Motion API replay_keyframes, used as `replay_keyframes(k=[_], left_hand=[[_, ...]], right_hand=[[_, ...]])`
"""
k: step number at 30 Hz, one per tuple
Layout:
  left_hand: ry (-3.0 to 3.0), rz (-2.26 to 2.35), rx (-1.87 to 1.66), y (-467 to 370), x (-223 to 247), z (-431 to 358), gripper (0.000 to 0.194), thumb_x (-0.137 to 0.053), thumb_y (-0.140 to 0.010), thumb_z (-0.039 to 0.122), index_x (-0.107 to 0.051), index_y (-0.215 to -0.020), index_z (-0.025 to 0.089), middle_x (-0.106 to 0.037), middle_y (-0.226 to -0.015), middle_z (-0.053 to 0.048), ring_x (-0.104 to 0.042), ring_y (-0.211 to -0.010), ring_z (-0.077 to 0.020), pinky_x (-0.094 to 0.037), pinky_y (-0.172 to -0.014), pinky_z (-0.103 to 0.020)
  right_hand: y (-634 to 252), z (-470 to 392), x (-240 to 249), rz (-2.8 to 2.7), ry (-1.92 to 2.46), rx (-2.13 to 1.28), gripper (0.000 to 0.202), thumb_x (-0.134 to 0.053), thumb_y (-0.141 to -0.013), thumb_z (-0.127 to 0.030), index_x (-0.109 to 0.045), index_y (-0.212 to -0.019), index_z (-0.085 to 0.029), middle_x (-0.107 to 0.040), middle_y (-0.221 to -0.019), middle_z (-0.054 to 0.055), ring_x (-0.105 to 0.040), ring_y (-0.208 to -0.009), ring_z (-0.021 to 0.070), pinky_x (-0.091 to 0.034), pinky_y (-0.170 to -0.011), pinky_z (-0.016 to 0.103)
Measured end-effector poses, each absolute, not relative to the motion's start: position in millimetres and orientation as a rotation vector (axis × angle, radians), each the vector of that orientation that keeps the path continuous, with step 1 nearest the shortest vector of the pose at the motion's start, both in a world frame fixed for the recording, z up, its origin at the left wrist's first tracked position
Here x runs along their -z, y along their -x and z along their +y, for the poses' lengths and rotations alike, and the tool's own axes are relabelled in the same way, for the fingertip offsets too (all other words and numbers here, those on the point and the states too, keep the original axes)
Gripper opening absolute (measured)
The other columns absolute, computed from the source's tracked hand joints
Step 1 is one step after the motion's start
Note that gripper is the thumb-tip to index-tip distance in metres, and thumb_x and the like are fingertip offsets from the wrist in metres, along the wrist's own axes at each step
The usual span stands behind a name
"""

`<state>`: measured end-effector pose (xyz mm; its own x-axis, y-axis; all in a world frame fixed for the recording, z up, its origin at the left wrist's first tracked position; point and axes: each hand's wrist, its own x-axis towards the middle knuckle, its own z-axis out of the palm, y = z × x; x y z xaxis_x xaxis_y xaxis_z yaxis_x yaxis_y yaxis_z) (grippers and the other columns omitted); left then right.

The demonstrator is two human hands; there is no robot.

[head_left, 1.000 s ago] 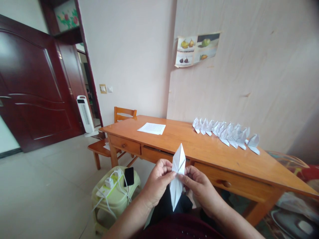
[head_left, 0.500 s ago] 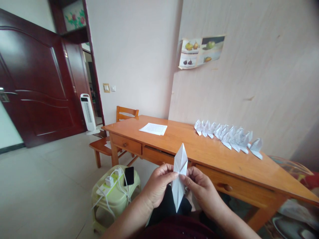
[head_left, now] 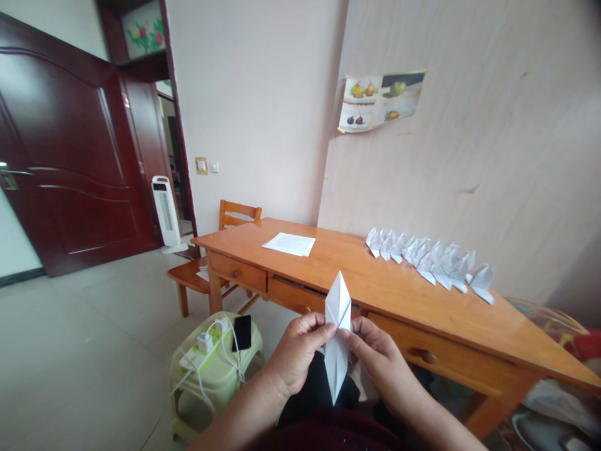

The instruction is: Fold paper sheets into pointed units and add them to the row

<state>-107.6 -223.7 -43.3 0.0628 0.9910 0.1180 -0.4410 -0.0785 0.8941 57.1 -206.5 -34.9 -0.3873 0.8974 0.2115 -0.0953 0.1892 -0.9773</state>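
Observation:
A long white folded paper (head_left: 338, 300), pointed at top and bottom, stands upright in front of the table's front edge. My left hand (head_left: 305, 347) pinches its left side at mid-height between thumb and fingers. On the right side, my right hand (head_left: 373, 351) grips it at the same height, thumb on the near face. The two thumbs are close together over the paper's middle. Several folded paper pieces (head_left: 436, 260) stand in a row at the back right of the table. A stack of printed sheets (head_left: 290, 243) lies farther left.
The wooden table (head_left: 347, 257) has drawers along its front. A pale green stool (head_left: 220, 376) at lower left bears a power strip, white cables and a black phone (head_left: 242, 332). Behind the table's left end is a wooden chair (head_left: 188, 275).
The folded paper has tilted slightly, its upper tip shifting a little left. Both hands keep their hold, and the view has moved very slightly.

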Motion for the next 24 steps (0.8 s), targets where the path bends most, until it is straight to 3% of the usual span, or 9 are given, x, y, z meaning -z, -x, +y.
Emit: replay_keyframes(k=[11, 17, 24], left_hand=[[-0.914, 0.727, -1.368, 105, 51, -223, 0.021, -0.077, -0.081, 0.034, -0.068, -0.082, 0.016, -0.063, -0.078, -0.003, -0.056, -0.073, -0.0144, -0.042, -0.073, -0.028], [-0.894, 0.729, -1.34, 106, 47, -224, 0.023, -0.081, -0.077, 0.033, -0.069, -0.083, 0.015, -0.066, -0.078, -0.005, -0.059, -0.074, -0.0159, -0.045, -0.074, -0.029], [-0.819, 0.742, -1.466, 103, 41, -223, 0.026, -0.083, -0.074, 0.033, -0.072, -0.087, 0.013, -0.07, -0.081, -0.007, -0.061, -0.076, -0.0171, -0.047, -0.076, -0.03]], right_hand=[[-55, -201, 49, -1.498, 0.687, -1.344, 0.029, -0.065, -0.094, -0.041, -0.052, -0.079, -0.02, -0.047, -0.068, -0.004, -0.039, -0.06, 0.0103, -0.031, -0.056, 0.025], [-53, -202, 48, -1.484, 0.724, -1.373, 0.034, -0.067, -0.091, -0.045, -0.051, -0.077, -0.02, -0.047, -0.065, -0.005, -0.038, -0.058, 0.0095, -0.031, -0.054, 0.024], [-47, -205, 46, -1.496, 0.784, -1.519, 0.035, -0.067, -0.089, -0.053, -0.061, -0.087, -0.018, -0.056, -0.072, -0.001, -0.047, -0.062, 0.0117, -0.036, -0.057, 0.024]])
